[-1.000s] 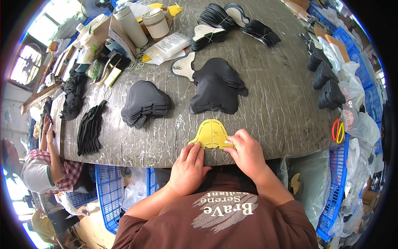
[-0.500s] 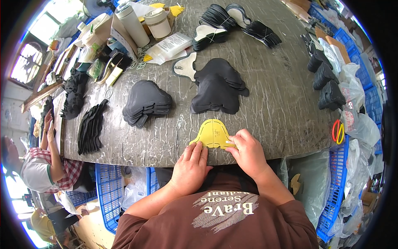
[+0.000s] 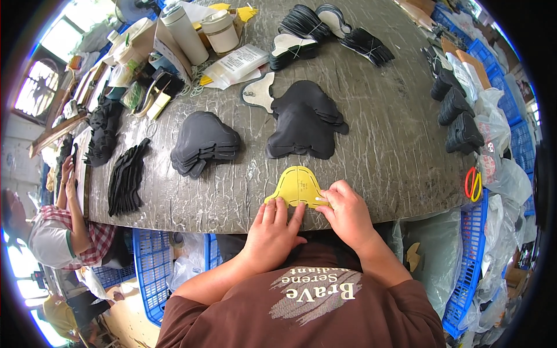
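Observation:
A yellow bell-shaped template [image 3: 297, 184] with slots and a centre line lies flat near the table's front edge. My left hand [image 3: 272, 229] rests its outstretched, spread fingertips on the template's lower left edge. At its lower right corner, my right hand [image 3: 347, 211] has thumb and fingers drawn together. A small pale spot shows at these fingertips; what they hold is too small to tell. Beyond the template lies a pile of black shaped pieces [image 3: 301, 130]. To its left sits another stack of black pieces [image 3: 205, 142] with pale outlines along the edges.
A row of black strips [image 3: 127, 180] lies at the left. Tied black bundles [image 3: 301, 26] are at the back, near a white jar [image 3: 220, 33] and a grey flask [image 3: 184, 35]. Red-and-yellow scissors [image 3: 473, 184] lie at the right edge. A co-worker [image 3: 64, 232] works at the left.
My left hand has shifted slightly right, and its fingers have spread apart along the template's lower edge. The right hand and the template stay in place.

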`<action>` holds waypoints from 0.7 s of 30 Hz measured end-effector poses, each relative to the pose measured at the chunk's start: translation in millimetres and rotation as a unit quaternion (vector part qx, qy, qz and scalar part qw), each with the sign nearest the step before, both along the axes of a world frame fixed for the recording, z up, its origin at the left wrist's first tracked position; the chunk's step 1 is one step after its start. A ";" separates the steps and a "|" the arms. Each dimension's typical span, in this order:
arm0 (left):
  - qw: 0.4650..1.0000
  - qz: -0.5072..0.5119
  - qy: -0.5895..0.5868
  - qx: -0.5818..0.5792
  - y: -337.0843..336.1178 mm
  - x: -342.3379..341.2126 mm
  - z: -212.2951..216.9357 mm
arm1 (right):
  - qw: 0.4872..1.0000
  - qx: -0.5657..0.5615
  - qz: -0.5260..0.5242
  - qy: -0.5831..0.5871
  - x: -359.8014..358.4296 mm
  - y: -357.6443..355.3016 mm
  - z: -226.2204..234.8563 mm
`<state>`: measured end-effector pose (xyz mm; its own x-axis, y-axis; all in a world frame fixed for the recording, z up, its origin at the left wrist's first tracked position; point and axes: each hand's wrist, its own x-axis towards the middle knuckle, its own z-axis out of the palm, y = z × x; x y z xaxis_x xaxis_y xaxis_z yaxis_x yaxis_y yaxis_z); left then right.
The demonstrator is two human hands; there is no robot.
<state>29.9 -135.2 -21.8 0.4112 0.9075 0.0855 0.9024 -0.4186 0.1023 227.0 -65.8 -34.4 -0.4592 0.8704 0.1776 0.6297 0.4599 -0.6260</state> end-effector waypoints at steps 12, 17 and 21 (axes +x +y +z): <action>0.995 -0.010 0.093 -0.045 9.4 18.9 2.0 | 0.999 -0.034 0.026 0.013 -0.1 10.4 10.2; 0.996 -0.026 0.087 -0.004 8.8 18.6 -5.6 | 0.974 0.159 0.073 0.146 -24.4 36.1 29.3; 0.994 -0.017 0.102 0.016 9.1 20.3 -9.2 | 0.981 -0.008 0.078 0.177 -48.3 35.8 33.3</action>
<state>50.2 -126.1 -31.0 0.4532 0.8910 0.0257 0.8883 -0.4491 -0.0959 178.7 -30.0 -1.1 -0.4986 0.7987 0.3369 0.2948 0.5218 -0.8005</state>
